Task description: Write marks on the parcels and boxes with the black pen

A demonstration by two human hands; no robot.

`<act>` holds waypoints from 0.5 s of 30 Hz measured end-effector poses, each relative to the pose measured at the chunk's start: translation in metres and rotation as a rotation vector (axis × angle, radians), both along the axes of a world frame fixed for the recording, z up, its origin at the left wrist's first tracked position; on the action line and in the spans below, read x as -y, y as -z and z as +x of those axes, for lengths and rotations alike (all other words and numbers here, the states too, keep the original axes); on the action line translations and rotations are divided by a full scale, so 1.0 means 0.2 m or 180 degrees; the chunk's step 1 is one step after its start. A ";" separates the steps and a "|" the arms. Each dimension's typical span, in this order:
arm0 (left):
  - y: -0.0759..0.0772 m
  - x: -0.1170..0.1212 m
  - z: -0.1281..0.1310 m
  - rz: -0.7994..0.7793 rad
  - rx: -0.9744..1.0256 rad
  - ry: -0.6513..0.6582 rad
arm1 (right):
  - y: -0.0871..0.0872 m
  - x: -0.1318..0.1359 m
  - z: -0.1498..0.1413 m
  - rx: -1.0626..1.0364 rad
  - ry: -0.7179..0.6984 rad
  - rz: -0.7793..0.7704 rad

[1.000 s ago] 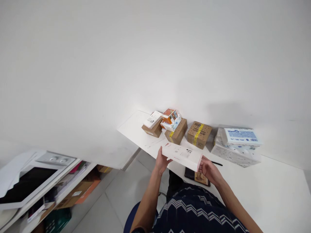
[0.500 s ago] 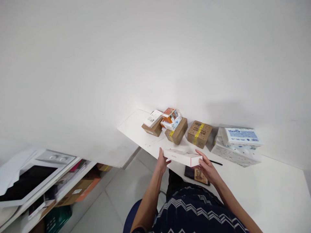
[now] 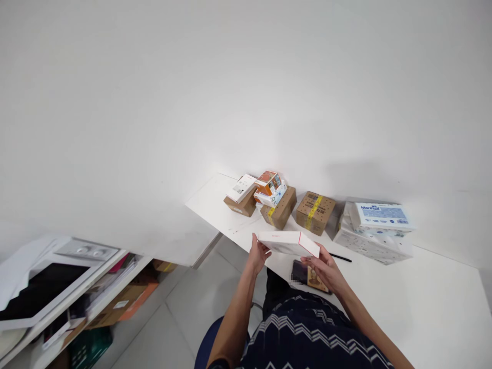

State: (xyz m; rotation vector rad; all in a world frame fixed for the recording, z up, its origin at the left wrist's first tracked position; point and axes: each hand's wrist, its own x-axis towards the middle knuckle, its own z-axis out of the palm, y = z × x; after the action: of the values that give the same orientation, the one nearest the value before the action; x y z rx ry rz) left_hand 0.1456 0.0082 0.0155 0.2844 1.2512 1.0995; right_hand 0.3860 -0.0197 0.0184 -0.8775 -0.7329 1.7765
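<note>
A flat white box (image 3: 286,243) with a red line along one end is held up over the front of the white table (image 3: 388,302). My left hand (image 3: 258,253) grips its left end. At the right end, the fingers of my right hand (image 3: 323,266) close on the near lower corner. One long side and a broad face of the box are turned towards me. Below the right hand lies a dark phone-like item (image 3: 302,273) with a tan picture on it. A black pen (image 3: 341,258) rests just beyond that hand.
Along the wall stand a brown carton (image 3: 315,212) with yellow tape, another carton (image 3: 282,210) under an orange box (image 3: 268,182), and a white box (image 3: 243,187) on a carton. Tissue packs (image 3: 382,215) sit to the right. A shelf unit (image 3: 107,287) stands at lower left.
The white box has been turned over in my hands, so a different face and side now show. My right hand shifted its hold along the right end. The things on the table stayed put.
</note>
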 end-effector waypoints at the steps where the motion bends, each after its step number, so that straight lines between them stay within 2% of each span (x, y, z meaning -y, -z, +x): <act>1: 0.00 0.00 0.00 0.0012 -0.0003 0.0017 | 0.01 0.00 0.00 0.0071 0.0048 -0.0041; 5: -0.01 0.01 0.00 0.0114 0.0106 0.0114 | 0.03 -0.02 0.00 0.0435 0.0271 -0.0053; 10: -0.04 0.01 0.00 0.0169 0.0272 0.0214 | 0.01 -0.01 0.00 0.0934 0.0491 0.0031; 15: -0.08 0.00 0.00 0.0197 0.0308 0.0133 | 0.02 -0.01 -0.01 0.0873 0.0487 -0.0110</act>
State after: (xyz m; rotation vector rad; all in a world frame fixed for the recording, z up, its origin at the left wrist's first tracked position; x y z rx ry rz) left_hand 0.1458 0.0089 0.0324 0.2994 1.1223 1.1047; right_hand 0.3837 -0.0180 0.0149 -1.1845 -0.7885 1.5546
